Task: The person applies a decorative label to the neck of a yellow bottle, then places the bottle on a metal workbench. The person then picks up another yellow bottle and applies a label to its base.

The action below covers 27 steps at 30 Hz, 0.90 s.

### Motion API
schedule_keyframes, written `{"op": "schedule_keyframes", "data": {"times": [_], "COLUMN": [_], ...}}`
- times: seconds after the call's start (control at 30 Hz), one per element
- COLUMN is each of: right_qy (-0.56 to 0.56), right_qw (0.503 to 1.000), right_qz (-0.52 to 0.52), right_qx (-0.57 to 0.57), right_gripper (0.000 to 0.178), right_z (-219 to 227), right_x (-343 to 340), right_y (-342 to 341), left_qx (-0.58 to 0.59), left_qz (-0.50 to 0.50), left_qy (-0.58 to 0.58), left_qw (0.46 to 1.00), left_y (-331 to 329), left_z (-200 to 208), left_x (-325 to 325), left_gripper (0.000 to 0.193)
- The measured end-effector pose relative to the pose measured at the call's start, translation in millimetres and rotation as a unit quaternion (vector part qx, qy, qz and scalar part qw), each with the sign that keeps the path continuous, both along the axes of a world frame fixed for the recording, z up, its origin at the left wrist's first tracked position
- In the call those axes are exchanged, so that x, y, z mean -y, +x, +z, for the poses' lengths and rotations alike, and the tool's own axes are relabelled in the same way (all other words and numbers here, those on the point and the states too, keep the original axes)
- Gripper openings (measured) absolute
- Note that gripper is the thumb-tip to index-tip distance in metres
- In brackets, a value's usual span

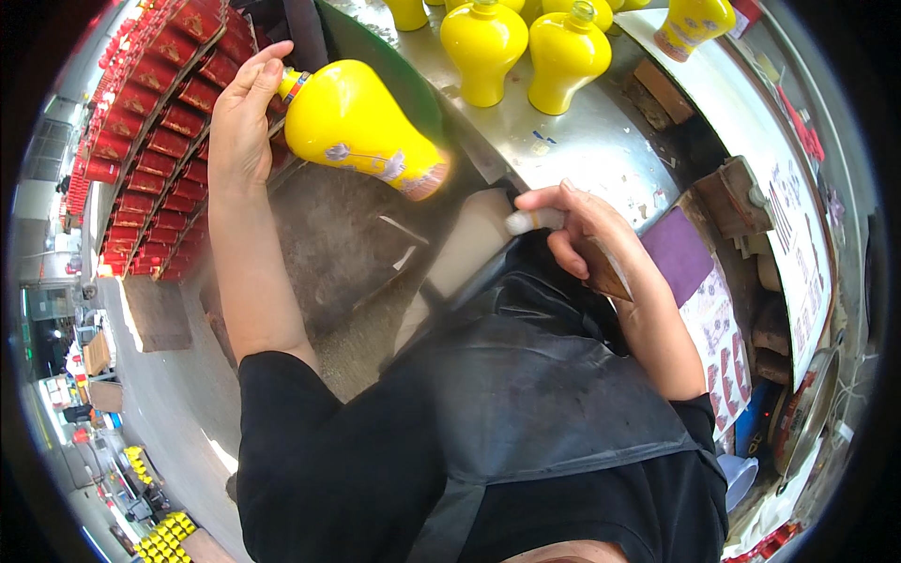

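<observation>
A glossy yellow bottle (352, 117), with purple flowers and a pinkish patterned band near its base, is tilted in the air at the upper left. My left hand (246, 117) is closed round its narrow neck, and the base points down to the right. My right hand (587, 225) hovers above my lap by the table's near edge, apart from the bottle. White wrapping (535, 220) covers one of its fingers. The fingers are bent, and a flat brown piece (605, 267) rests against the palm, partly hidden by the hand.
Several yellow bottles (483, 47) stand on the metal table (563, 155). Another flowered bottle (693, 28) is on a white board at the right. Printed sheets (718, 338) and a purple sheet (678, 253) lie beside my right forearm. Stacked red boxes (155, 145) rise at the left.
</observation>
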State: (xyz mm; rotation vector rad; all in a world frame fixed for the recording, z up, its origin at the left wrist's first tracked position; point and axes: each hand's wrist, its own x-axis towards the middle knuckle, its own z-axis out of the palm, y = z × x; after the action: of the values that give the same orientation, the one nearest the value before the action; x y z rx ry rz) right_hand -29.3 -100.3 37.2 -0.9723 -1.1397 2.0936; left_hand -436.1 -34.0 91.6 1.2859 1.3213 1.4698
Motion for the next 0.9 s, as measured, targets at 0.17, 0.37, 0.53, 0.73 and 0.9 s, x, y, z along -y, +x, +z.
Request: {"op": "schedule_keyframes", "data": {"times": [0.17, 0.37, 0.53, 0.73, 0.9], "right_qy": [-0.025, -0.081, -0.103, -0.115, -0.099], "right_qw": [0.998, 0.986, 0.973, 0.959, 0.956], "right_qz": [-0.024, -0.081, -0.138, -0.199, -0.213], "right_qx": [0.052, 0.123, 0.153, 0.166, 0.174], "right_gripper": [0.046, 0.045, 0.044, 0.047, 0.051], "right_z": [-25, -37, -39, -41, -19], "right_x": [1, 9, 14, 24, 26], "right_y": [20, 46, 75, 76, 61], "left_qx": [-0.134, -0.475, -0.461, -0.408, -0.13], "left_qz": [0.124, 0.265, 0.256, 0.225, 0.288], "left_qy": [-0.042, -0.218, -0.394, -0.484, -0.46], "left_qw": [0.982, 0.81, 0.753, 0.741, 0.83], "left_y": [-50, -99, -106, -109, -117], "left_z": [-69, -185, -262, -360, -461], "left_x": [-5, -20, -31, -54, -56], "left_gripper": [0.032, 0.04, 0.054, 0.067, 0.066]}}
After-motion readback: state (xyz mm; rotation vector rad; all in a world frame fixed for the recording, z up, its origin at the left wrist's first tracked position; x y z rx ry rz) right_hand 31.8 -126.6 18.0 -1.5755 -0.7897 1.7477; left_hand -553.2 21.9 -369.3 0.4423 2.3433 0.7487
